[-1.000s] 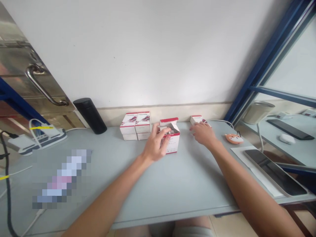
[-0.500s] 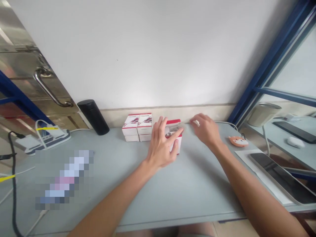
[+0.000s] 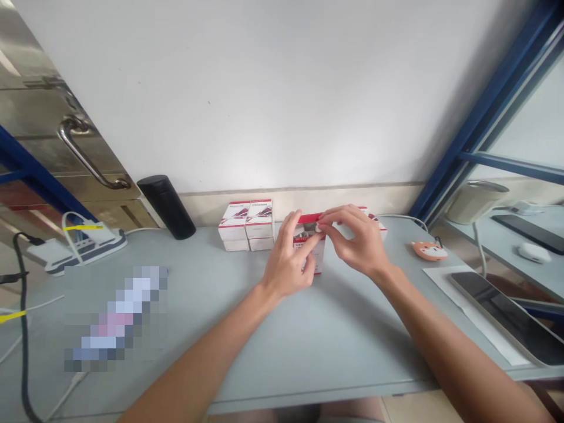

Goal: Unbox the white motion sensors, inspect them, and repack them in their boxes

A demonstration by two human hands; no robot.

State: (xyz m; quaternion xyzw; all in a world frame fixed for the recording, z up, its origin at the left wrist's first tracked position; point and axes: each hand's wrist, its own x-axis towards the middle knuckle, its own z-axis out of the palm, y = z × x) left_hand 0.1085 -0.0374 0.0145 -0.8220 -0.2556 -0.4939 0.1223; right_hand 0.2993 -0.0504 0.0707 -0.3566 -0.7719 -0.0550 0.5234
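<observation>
A red and white box (image 3: 316, 264) stands open-topped on the grey table, with something clear or silvery inside. My left hand (image 3: 287, 264) is wrapped round its left and near sides, index finger across the top. Over the box's right edge, my right hand (image 3: 356, 238) pinches a small white piece (image 3: 318, 227), too small to name, close to my left fingertip. Left of them sit stacked red and white boxes (image 3: 247, 223). Another such box (image 3: 381, 228) shows partly behind my right hand.
A black bottle (image 3: 166, 207) stands by the wall. Further left is a white power strip (image 3: 88, 252) with cables. On the right lie an orange and white case (image 3: 429, 251) and a dark phone (image 3: 506, 317) on white paper (image 3: 476, 311).
My right hand has moved left, bringing the small white piece to the open box. A box behind my right hand has come into view. My left hand remains around the open box.
</observation>
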